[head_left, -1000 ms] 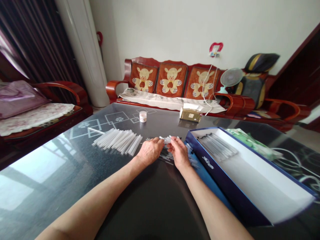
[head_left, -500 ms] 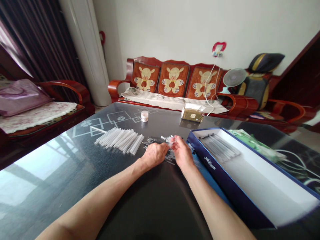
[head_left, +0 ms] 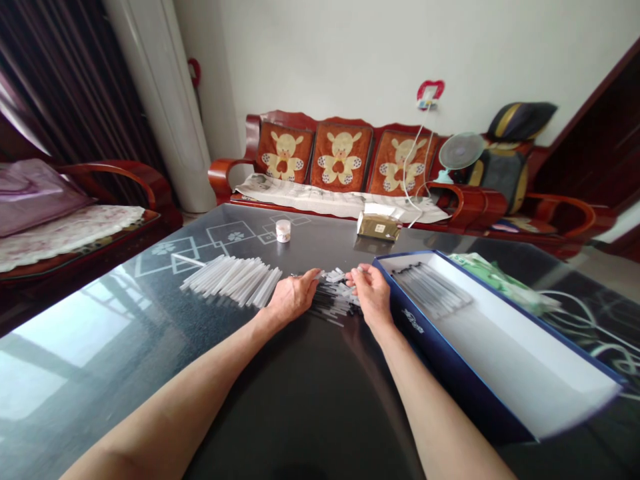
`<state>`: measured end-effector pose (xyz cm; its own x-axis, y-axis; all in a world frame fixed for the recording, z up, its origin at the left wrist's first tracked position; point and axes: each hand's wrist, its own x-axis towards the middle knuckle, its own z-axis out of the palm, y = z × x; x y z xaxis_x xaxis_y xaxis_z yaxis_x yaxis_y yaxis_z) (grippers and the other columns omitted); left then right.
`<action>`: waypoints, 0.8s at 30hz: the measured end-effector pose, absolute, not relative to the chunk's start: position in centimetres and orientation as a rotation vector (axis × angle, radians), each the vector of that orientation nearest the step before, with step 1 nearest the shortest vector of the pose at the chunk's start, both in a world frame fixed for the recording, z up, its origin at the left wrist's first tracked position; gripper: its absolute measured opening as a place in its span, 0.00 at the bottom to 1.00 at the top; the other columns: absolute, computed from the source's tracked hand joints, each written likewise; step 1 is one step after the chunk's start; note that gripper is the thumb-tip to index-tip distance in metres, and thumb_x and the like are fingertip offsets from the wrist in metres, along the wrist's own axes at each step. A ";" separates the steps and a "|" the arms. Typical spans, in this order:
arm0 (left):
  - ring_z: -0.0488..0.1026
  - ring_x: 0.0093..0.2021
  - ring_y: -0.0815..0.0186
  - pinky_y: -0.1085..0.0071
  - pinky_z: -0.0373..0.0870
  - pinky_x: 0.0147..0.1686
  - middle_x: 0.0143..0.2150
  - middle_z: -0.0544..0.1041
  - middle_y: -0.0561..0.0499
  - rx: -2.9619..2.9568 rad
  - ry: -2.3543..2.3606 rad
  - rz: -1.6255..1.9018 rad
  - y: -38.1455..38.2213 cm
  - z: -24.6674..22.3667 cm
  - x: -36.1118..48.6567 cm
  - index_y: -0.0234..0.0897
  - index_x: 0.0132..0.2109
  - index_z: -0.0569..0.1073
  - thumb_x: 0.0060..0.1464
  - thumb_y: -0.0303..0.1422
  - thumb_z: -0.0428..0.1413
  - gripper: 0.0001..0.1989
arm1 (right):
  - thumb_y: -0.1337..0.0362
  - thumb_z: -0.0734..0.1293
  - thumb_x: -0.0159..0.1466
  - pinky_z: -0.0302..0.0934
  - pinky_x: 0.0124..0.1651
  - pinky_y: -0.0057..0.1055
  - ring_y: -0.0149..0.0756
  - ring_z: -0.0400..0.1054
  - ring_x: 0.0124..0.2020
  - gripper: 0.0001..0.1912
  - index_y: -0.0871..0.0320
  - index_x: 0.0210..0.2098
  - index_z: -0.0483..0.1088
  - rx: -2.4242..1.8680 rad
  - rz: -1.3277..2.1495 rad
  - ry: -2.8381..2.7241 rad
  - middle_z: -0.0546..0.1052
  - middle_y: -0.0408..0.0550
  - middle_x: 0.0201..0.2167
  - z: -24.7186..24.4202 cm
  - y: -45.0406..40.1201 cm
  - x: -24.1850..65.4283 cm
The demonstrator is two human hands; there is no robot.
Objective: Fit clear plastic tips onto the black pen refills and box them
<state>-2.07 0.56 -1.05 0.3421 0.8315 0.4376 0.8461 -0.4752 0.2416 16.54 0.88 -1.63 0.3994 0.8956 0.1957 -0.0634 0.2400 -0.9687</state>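
Dark glossy bench [head_left: 300, 413]: left hand [head_left: 294, 295] and right hand [head_left: 374, 295] have parted — fingers curled, grip indeterminable — with small white pieces [head_left: 334, 275] between them, near dark rods [head_left: 327, 311]; joint handling appears interrupted.

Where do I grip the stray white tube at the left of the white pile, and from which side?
I'd pinch the stray white tube near its outer left end, coming from above with the left hand. It lies slantwise, that end clear of the white pile, while its right end seems to meet the pile.
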 end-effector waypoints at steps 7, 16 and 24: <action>0.78 0.32 0.63 0.74 0.69 0.31 0.34 0.81 0.45 -2.488 -1.623 -0.875 1.0 -1.0 -2.5 0.39 0.57 0.70 0.64 0.37 0.44 0.19 | 0.53 0.66 0.57 0.64 0.33 0.30 0.34 0.72 0.30 0.20 0.59 0.43 0.72 -1.294 0.401 -1.110 0.78 0.49 0.35 -2.3 1.8 19.6; 0.79 0.33 0.62 0.73 0.70 0.31 0.34 0.81 0.46 -2.489 -1.619 -0.835 1.2 -1.4 -2.6 0.40 0.57 0.69 0.65 0.38 0.42 0.19 | 0.66 0.63 0.61 0.59 0.43 0.36 0.43 0.67 0.39 0.12 0.60 0.43 0.74 -1.728 -0.404 -1.820 0.75 0.55 0.38 -2.5 0.4 19.5; 0.78 0.33 0.62 0.72 0.70 0.32 0.34 0.80 0.46 -2.485 -1.618 -0.806 1.1 -1.4 -2.5 0.38 0.55 0.69 0.64 0.37 0.43 0.18 | 0.69 0.61 0.62 0.58 0.51 0.40 0.45 0.65 0.48 0.14 0.62 0.46 0.71 -1.451 -0.503 -1.815 0.74 0.56 0.46 -2.8 -0.1 17.9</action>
<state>-2.46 1.15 -1.36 0.3087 0.8327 0.4596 0.8685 -0.4438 0.2208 17.90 -0.14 -2.80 -0.0808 0.6561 0.7503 0.9487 0.2814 -0.1439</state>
